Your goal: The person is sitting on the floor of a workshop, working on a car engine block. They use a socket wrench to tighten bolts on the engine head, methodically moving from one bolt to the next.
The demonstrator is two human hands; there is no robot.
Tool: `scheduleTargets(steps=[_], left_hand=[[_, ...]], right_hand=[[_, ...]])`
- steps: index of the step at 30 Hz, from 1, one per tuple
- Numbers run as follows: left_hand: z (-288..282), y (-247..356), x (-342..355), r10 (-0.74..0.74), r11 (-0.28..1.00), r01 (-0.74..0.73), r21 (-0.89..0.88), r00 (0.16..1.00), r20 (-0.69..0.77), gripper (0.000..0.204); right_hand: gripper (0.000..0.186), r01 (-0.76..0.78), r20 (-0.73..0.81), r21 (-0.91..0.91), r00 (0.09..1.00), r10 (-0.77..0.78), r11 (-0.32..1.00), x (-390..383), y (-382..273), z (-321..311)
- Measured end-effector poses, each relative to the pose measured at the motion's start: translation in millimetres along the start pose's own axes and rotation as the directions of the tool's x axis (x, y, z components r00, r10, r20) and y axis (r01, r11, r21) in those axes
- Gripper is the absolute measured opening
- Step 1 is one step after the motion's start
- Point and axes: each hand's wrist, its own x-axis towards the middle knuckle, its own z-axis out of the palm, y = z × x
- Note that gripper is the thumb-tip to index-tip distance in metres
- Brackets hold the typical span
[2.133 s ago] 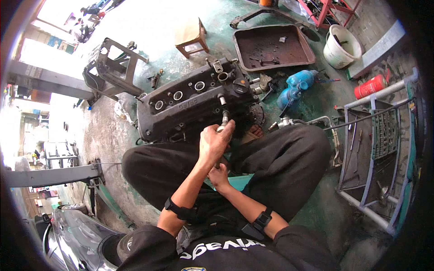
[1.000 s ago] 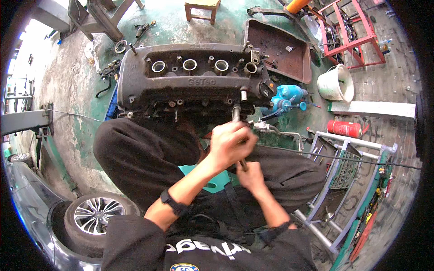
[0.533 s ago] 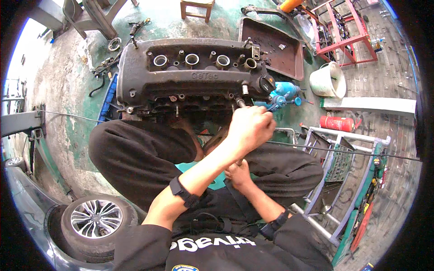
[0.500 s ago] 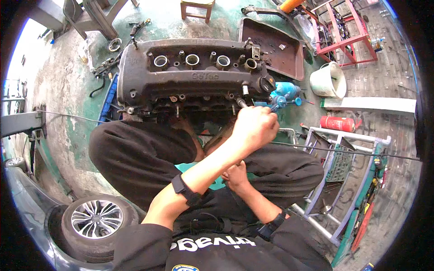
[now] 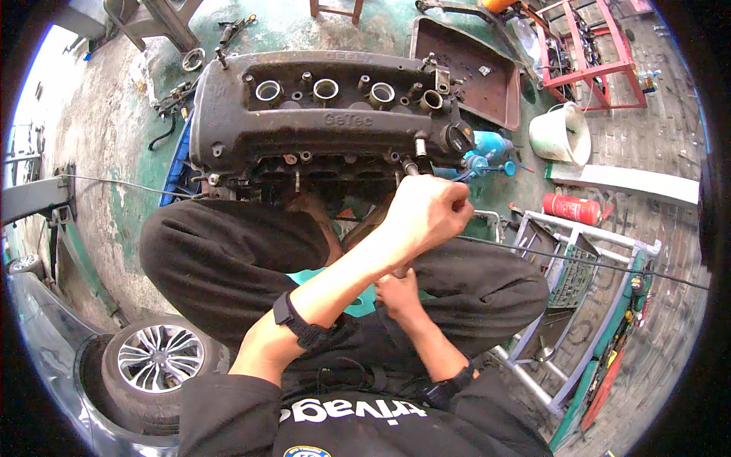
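Observation:
The engine cylinder head with its black valve cover (image 5: 304,133) lies in front of my legs. My left hand (image 5: 432,212) reaches across to the cover's near right edge, closed round the head of a socket wrench. The wrench's metal socket (image 5: 410,166) pokes out beyond the fingers and meets the engine's near side. Nearer to my body, my right hand (image 5: 399,294) is a fist on what looks like the wrench's handle, mostly hidden under my left forearm. Beside the socket stands a shiny metal stud (image 5: 420,146). A black oil cap (image 5: 458,137) sits at the cover's right end.
Beyond the engine lies a brown metal tray (image 5: 512,107). Right of it are a blue tool (image 5: 491,146), a white bucket (image 5: 560,133) and a red fire extinguisher (image 5: 571,208). A grey metal frame (image 5: 525,305) stands beside my right knee. A wheel (image 5: 156,362) lies at the lower left.
My view has shifted slightly, so the engine appears a little higher. My left hand has turned a little at the wrench, and both hands keep their grip.

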Motion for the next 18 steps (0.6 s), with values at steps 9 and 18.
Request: scheduleTargets(steps=[9, 18], left_hand=[[24.4, -10.4, -13.6, 0.189, 0.966, -0.243, -0.084, 0.894, -0.405, 0.023], [20.6, -5.3, -23.3, 0.252, 0.960, -0.218, 0.176, 0.946, -0.202, 0.034]], right_hand=[[0.017, 0.310, 0.093, -0.939, 0.646, -0.758, 0.150, 3.6, -84.8, -137.0], [0.020, 0.226, 0.370, -0.922, 0.266, -0.890, -0.315, 28.3, -200.3, -146.8]])
